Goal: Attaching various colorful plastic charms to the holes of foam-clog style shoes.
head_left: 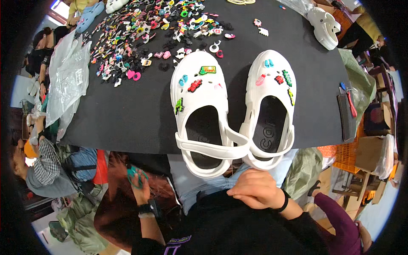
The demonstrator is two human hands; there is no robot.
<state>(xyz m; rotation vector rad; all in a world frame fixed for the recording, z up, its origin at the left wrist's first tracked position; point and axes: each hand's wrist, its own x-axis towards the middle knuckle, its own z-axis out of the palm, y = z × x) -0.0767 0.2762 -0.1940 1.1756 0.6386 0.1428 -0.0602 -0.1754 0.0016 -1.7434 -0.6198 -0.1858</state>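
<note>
Two white clogs, a left clog (199, 85) and a right clog (272, 63), lie side by side with toes pointing away, their heels overhanging the near table edge. Colourful shoe charms, such as a red charm (195, 86) and a green one (287, 78), are fixed on their uppers. My right hand (257, 189) is closed just below the right clog's heel; its curled fingers hide whatever they may hold. Down at the left, my left hand (142, 189) is closed on a teal, rounded thing (136, 176) over a reddish-brown bag (121, 212).
A big pile of shoe charms (140, 38) covers the far left of the black table (127, 119). Clear plastic bags (66, 80) hang over its left edge. Another white clog (325, 27) and a dark tool (345, 117) sit at the right. Other people work around.
</note>
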